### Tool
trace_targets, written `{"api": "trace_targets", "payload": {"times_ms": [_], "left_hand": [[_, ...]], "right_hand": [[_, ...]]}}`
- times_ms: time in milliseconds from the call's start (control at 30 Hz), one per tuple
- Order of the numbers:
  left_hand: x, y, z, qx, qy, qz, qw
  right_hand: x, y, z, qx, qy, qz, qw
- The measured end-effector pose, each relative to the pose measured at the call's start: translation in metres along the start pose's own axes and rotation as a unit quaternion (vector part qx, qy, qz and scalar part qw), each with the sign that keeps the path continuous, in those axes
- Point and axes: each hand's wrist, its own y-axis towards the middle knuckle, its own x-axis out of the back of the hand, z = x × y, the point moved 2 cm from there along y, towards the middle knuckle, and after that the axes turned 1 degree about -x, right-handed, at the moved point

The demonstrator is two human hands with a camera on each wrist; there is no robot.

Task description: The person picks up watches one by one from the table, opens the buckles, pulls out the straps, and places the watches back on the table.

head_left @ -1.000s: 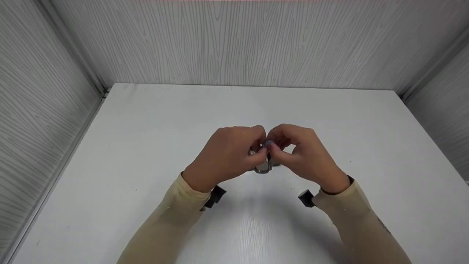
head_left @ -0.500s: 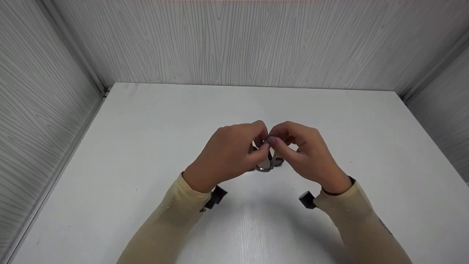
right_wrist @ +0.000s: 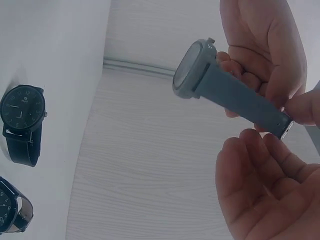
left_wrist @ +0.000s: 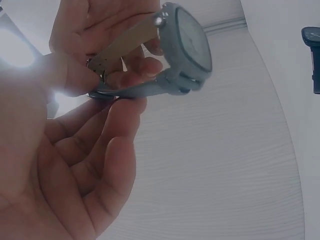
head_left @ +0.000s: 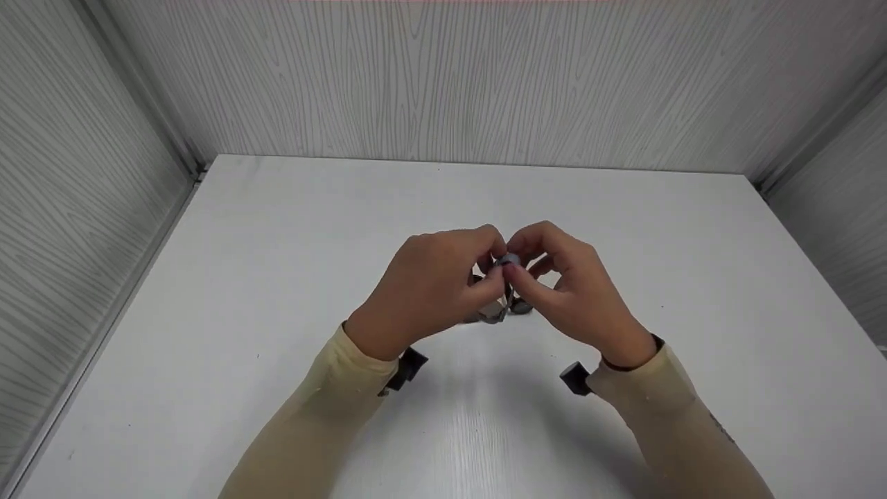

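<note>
Between my two hands hangs a wristwatch with a blue-grey strap (head_left: pixel 509 260), its round case (right_wrist: pixel 192 70) pointing away from my fingers. My left hand (head_left: pixel 440 281) pinches the strap end near the metal buckle (left_wrist: pixel 96 65). On the other side, my right hand (head_left: pixel 572 287) has thumb and fingertips on the strap at the buckle (right_wrist: pixel 286 129). The strap is bent into a loop in the left wrist view. Fingers cover part of the buckle, so whether it is fastened cannot be told.
A black wristwatch (right_wrist: pixel 22 110) lies on the white table (head_left: pixel 277 222), with another dark-dialled watch (right_wrist: pixel 12 207) near it. From the head view both are largely behind my hands. Pale wood-grain panels (head_left: pixel 416 83) enclose the table at the back and sides.
Both hands have risen slightly toward the back of the table with the wristwatch. The strap and fingertips have shifted a little, and the hanging case has swung slightly.
</note>
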Motion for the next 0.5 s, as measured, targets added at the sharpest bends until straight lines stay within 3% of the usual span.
{"api": "trace_targets", "payload": {"times_ms": [333,500], "left_hand": [[-0.0045,-0.0023,0.0023,-0.019,0.015,0.0,0.9997],[-0.004,-0.0026,0.0031,0.005,0.002,0.026,0.9997]], "right_hand": [[-0.0016,-0.0002,-0.0068,-0.039,-0.005,0.024,0.999],[-0.002,0.0007,-0.0073,-0.022,0.0,0.026,0.999]]}}
